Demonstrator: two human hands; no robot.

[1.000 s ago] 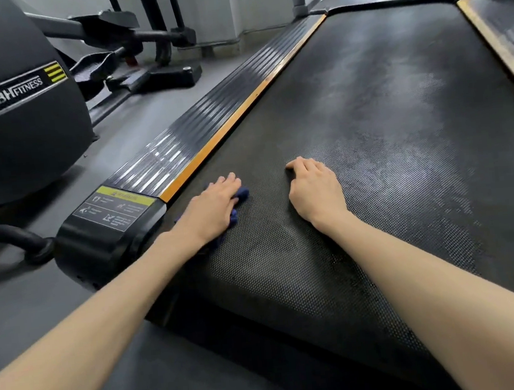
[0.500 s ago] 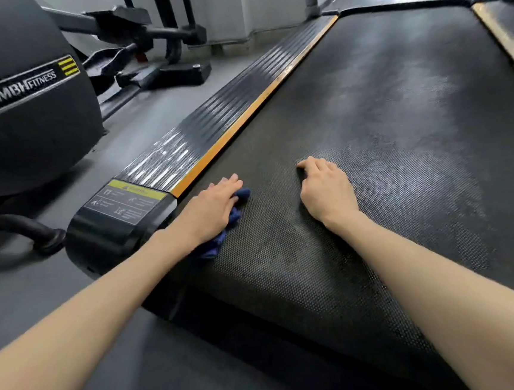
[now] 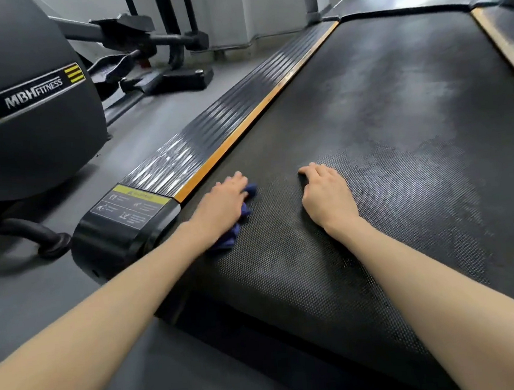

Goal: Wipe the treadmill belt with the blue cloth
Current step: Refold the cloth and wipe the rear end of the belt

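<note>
Grey gym floor (image 3: 180, 114), with an elliptical machine (image 3: 26, 128) standing left of the treadmill. Treadmill belt (image 3: 386, 158): black, textured, with dull grey patches across the middle and far stretch.

Blue cloth (image 3: 234, 232): bunched on the near left corner of the belt, just beside the orange strip (image 3: 239, 131) that edges the ribbed side rail (image 3: 224, 120).

Left hand (image 3: 219, 206): palm down on the cloth, fingers laid forward over it, pressing it to the belt. Only the cloth's edges show past the hand.

Right hand (image 3: 327, 195): rests on the belt near the left one and apart from the cloth, fingers curled under, holding nothing. Probably a brace.

Stage (judgement): early. Most of the belt looks unwiped.

Risks from here:
1. The bunched cloth gives a narrow contact patch, so strokes may leave streaks or missed bands unless they overlap.
2. The cloth seems held by pressure alone. The rough belt texture could drag it out from under the palm.
3. If the belt runs free, weight on the bracing hands may shift it and tip the person forward.
4. The cloth sits close to the seam between belt and rail, where an edge could snag.
5. The far end is a long reach, and overreaching would mean light pressure and poor cleaning.
</note>
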